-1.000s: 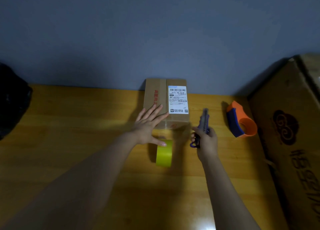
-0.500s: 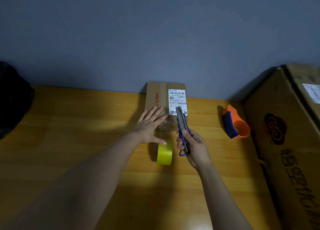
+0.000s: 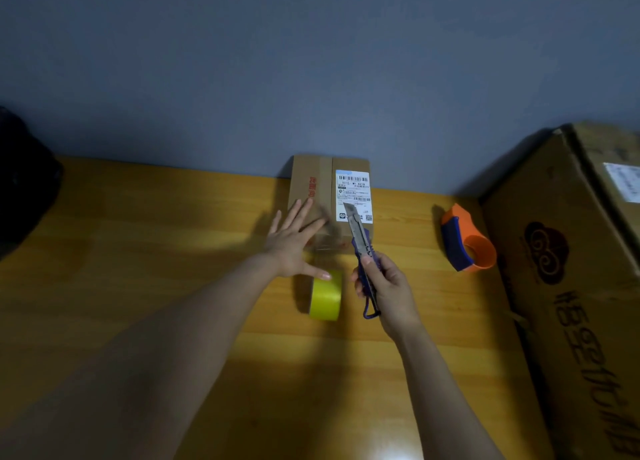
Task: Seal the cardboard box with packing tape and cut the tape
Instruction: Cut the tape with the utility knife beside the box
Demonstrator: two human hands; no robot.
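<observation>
A small cardboard box (image 3: 311,175) with a white shipping label lies on the wooden table against the wall. My left hand (image 3: 294,241) rests flat with spread fingers on the box's near left part, holding nothing. A yellow roll of packing tape (image 3: 326,300) stands on edge just in front of the box, and a clear strip runs from it up to the box's near edge. My right hand (image 3: 388,286) grips a blue utility knife (image 3: 362,248), whose bare blade points up over the box's near right part and the label.
An orange and blue tape dispenser (image 3: 465,241) lies to the right of the box. A large cardboard box (image 3: 568,286) fills the right side. A dark object (image 3: 24,182) sits at the far left. The grey wall stands right behind the small box.
My right hand has carried the knife from the right of the box leftward, until its blade lies over the box's near right part. My left hand has stayed on the box.
</observation>
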